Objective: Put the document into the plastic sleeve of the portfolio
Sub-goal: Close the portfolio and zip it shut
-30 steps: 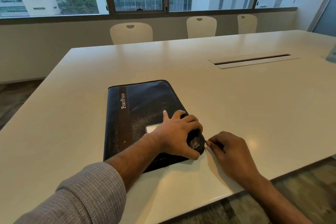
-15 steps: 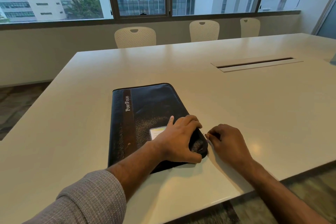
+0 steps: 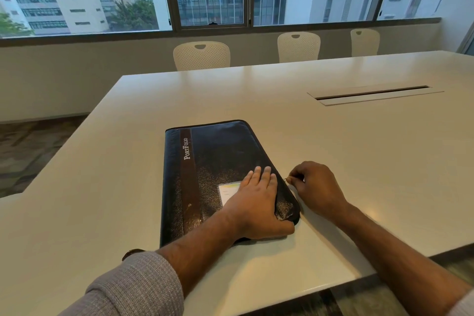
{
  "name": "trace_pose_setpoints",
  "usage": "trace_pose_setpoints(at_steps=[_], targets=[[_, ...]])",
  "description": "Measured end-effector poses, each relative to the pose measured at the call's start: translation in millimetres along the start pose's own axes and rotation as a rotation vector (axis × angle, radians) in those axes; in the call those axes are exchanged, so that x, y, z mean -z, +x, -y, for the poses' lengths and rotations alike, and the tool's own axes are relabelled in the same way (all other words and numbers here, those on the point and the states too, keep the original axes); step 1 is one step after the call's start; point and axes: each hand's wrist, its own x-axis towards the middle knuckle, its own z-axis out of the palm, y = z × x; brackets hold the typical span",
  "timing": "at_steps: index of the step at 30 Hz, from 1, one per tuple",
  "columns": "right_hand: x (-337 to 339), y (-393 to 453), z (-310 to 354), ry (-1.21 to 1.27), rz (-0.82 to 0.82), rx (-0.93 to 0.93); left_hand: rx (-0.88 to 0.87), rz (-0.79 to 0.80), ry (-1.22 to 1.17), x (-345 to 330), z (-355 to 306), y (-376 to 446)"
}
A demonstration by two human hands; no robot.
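Head view, left to right: a grey sleeve [image 3: 133, 287] covers the left forearm. A closed dark portfolio [image 3: 215, 159] lies flat on the pale worktop [image 3: 102, 187], its spine to the left, with a brown band lettered "PortFolio" and a small label window [image 3: 227, 191] on the cover. The left hand [image 3: 256, 205] lies flat on the cover's near right corner, fingers spread, thumb curled round the edge; its grip is wide, pressing and not clasping. Just beside the right edge, the right hand [image 3: 318, 187] pinches a small zip pull [image 3: 286, 179] in a narrow grip. No document is visible. Three white chairs [image 3: 201, 55] stand beyond the worktop, beneath the windows.
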Motion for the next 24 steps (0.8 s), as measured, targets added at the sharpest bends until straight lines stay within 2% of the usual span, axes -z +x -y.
trace_pose_setpoints(at_steps=[12,24], targets=[[6,-18,-8,-0.004,-0.034,0.054,0.014,-0.004,-0.074,7,-5,-7],[-13,26,-4,0.018,-0.019,0.041,0.014,0.019,-0.063,9,-7,-11]])
